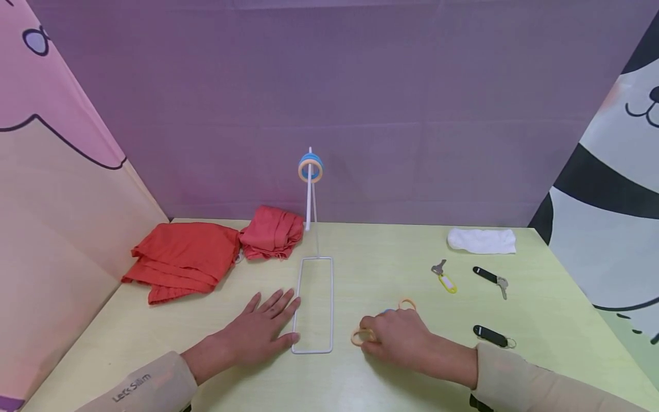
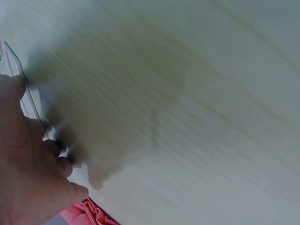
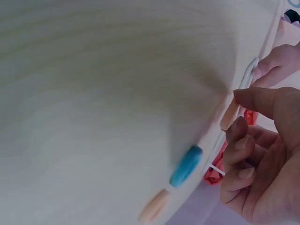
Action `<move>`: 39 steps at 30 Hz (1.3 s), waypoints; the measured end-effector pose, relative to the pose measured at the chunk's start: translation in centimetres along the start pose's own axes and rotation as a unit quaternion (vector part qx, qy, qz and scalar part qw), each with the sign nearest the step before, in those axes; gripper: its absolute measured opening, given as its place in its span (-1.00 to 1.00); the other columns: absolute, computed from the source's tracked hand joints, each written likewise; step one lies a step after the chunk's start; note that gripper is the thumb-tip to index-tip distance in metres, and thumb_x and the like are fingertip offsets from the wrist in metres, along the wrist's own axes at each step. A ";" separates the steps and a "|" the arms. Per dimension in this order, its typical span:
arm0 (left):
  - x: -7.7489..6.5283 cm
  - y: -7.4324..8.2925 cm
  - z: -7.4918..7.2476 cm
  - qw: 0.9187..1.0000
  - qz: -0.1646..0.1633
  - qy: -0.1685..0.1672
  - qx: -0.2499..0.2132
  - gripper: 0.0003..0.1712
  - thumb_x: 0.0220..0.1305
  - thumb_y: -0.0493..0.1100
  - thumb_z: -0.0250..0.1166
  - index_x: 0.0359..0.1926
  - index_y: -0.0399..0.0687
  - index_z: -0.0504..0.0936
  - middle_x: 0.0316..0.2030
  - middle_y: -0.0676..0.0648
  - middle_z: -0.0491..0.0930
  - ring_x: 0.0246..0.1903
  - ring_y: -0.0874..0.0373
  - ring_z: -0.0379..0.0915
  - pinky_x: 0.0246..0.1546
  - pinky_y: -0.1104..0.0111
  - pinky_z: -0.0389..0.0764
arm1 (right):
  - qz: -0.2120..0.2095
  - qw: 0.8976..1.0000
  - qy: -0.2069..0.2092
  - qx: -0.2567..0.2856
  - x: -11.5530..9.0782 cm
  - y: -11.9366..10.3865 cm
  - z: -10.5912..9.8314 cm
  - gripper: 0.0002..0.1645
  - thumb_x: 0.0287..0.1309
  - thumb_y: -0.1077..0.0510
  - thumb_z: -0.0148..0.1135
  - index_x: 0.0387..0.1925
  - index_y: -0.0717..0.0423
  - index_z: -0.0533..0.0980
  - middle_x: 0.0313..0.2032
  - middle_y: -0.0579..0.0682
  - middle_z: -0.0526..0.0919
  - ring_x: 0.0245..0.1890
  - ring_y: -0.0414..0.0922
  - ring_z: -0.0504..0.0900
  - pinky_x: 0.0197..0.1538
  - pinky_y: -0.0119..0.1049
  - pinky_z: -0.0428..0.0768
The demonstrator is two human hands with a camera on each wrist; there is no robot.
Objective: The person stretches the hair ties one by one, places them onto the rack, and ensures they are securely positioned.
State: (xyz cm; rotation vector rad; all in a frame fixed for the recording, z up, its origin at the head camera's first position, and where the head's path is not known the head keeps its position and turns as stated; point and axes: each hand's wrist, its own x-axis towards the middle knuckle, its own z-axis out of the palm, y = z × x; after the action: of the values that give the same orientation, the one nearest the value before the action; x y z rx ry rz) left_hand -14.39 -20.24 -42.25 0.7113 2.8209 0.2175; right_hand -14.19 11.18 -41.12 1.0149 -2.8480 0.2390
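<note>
On the tabletop (image 1: pixel 381 246), the white wire stand (image 1: pixel 332 309) looks light, stiff and easily tipped; my left hand (image 1: pixel 265 332), fingers spread, steadies its base. Right of it, my right hand (image 1: pixel 396 340) pinches an orange ring (image 3: pixel 229 115), probably light and rigid, by the rim, its hoop jutting toward the stand.

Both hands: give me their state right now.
Left hand: open, touching the white wire stand.
Right hand: closed, pinching a light-orange ring.
</note>
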 end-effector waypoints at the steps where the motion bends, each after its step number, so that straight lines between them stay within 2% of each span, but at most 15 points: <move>1: 0.0 0.0 0.0 1.000 0.001 0.001 0.000 -0.11 0.45 0.38 -0.04 0.59 0.04 0.04 0.60 -0.08 -0.04 0.59 -0.11 -0.18 0.50 -0.25 -0.15 | -0.003 1.000 0.010 -0.001 0.1 0.0 -0.1 -0.84 0.07 -0.07 0.43 -0.32 -0.18 0.64 -0.55 -0.27 0.66 -0.61 -0.29 0.50 -0.55 -0.30 0.29; 4: -0.1 0.0 0.0 1.000 0.003 0.003 0.005 -0.11 0.45 0.37 -0.04 0.59 0.04 0.04 0.60 -0.08 -0.04 0.59 -0.11 -0.17 0.50 -0.24 -0.14 | -0.010 0.999 0.046 -0.004 0.4 0.1 -1.1 -0.85 0.09 -0.05 0.41 -0.29 -0.20 0.63 -0.57 -0.30 0.64 -0.66 -0.33 0.41 -0.59 -0.34 0.26; 7: -0.1 0.1 0.0 1.000 0.007 0.006 0.003 -0.12 0.45 0.36 -0.03 0.59 0.03 0.05 0.60 -0.09 -0.03 0.59 -0.12 -0.16 0.50 -0.25 -0.14 | -0.026 0.994 0.105 -0.010 1.0 0.1 -2.8 -0.85 0.10 -0.01 0.39 -0.25 -0.22 0.62 -0.59 -0.31 0.62 -0.70 -0.37 0.31 -0.68 -0.43 0.16; 9: -0.1 0.1 -0.1 1.000 0.008 0.008 0.001 -0.12 0.45 0.36 -0.03 0.58 0.02 0.05 0.60 -0.10 -0.03 0.59 -0.13 -0.16 0.50 -0.26 -0.14 | -0.043 0.987 0.151 -0.015 1.5 -0.1 -4.4 -0.83 0.10 0.00 0.38 -0.23 -0.23 0.62 -0.59 -0.32 0.62 -0.71 -0.40 0.30 -0.68 -0.46 0.14; 12: -0.1 0.1 -0.2 1.000 0.007 0.007 0.001 -0.12 0.45 0.36 -0.04 0.58 0.02 0.05 0.60 -0.10 -0.03 0.59 -0.13 -0.16 0.50 -0.25 -0.14 | -0.082 0.971 0.226 -0.014 2.3 -0.4 -7.0 -0.78 0.09 0.00 0.41 -0.18 -0.22 0.64 -0.61 -0.32 0.61 -0.70 -0.41 0.35 -0.68 -0.51 0.19; 15: -0.1 0.2 -0.3 1.000 0.006 0.006 0.000 -0.12 0.45 0.36 -0.04 0.58 0.02 0.05 0.60 -0.10 -0.02 0.59 -0.13 -0.15 0.50 -0.25 -0.13 | -0.127 0.947 0.295 -0.007 2.9 -1.1 -9.6 -0.71 0.05 0.03 0.44 -0.13 -0.16 0.66 -0.67 -0.29 0.56 -0.69 -0.40 0.40 -0.67 -0.53 0.25; 19: -0.1 0.2 -0.3 1.000 0.006 0.003 0.001 -0.11 0.45 0.37 -0.04 0.58 0.02 0.05 0.60 -0.09 -0.02 0.59 -0.13 -0.15 0.49 -0.26 -0.11 | -0.168 0.919 0.356 0.000 3.1 -2.6 -12.6 -0.67 0.06 0.05 0.44 -0.07 -0.13 0.66 -0.71 -0.25 0.51 -0.70 -0.37 0.40 -0.68 -0.51 0.27; 22: 0.0 0.1 -0.2 1.000 0.004 -0.001 0.001 -0.11 0.44 0.38 -0.04 0.59 0.04 0.05 0.60 -0.09 -0.02 0.59 -0.13 -0.16 0.49 -0.26 -0.11 | -0.192 0.900 0.392 0.000 3.2 -3.8 -14.2 -0.70 0.16 0.02 0.37 -0.04 -0.11 0.66 -0.70 -0.23 0.51 -0.71 -0.33 0.38 -0.68 -0.48 0.26; 25: 0.0 0.1 -0.2 1.000 0.003 -0.003 0.002 -0.12 0.45 0.37 -0.04 0.59 0.04 0.05 0.60 -0.08 -0.03 0.59 -0.13 -0.17 0.49 -0.26 -0.12 | -0.211 0.882 0.421 -0.009 3.4 -4.8 -15.3 -0.70 0.22 -0.01 0.32 -0.03 -0.08 0.65 -0.70 -0.22 0.49 -0.73 -0.30 0.34 -0.69 -0.46 0.21; 27: 0.0 0.2 -0.2 1.000 0.003 -0.004 0.000 -0.12 0.45 0.36 -0.03 0.59 0.04 0.05 0.60 -0.08 -0.03 0.59 -0.13 -0.17 0.49 -0.26 -0.12 | -0.216 0.876 0.431 -0.018 3.8 -5.2 -15.8 -0.69 0.21 -0.01 0.33 -0.02 -0.07 0.65 -0.70 -0.21 0.49 -0.73 -0.28 0.33 -0.69 -0.44 0.19; 32: -0.1 0.3 -0.4 1.000 0.002 -0.004 -0.004 -0.12 0.45 0.35 -0.01 0.58 0.03 0.05 0.60 -0.08 -0.03 0.59 -0.13 -0.16 0.49 -0.26 -0.12 | -0.209 0.877 0.430 -0.043 5.3 -5.3 -16.0 -0.64 0.15 0.02 0.39 0.00 -0.07 0.65 -0.69 -0.18 0.48 -0.71 -0.24 0.36 -0.70 -0.40 0.19; 39: -0.2 0.3 -0.4 1.000 -0.001 -0.006 -0.005 -0.12 0.45 0.35 -0.01 0.59 0.04 0.04 0.60 -0.08 -0.03 0.59 -0.13 -0.17 0.50 -0.26 -0.13 | -0.197 0.865 0.455 -0.073 7.9 -4.1 -15.3 -0.64 0.13 0.02 0.42 -0.01 -0.07 0.66 -0.73 -0.14 0.42 -0.74 -0.20 0.35 -0.71 -0.37 0.16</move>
State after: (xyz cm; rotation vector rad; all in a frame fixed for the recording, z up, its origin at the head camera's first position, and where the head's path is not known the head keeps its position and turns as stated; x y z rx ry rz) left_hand -14.23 -20.11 -41.81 0.7043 2.8075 0.2261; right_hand -16.90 6.02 -24.42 1.0440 -1.7467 0.3386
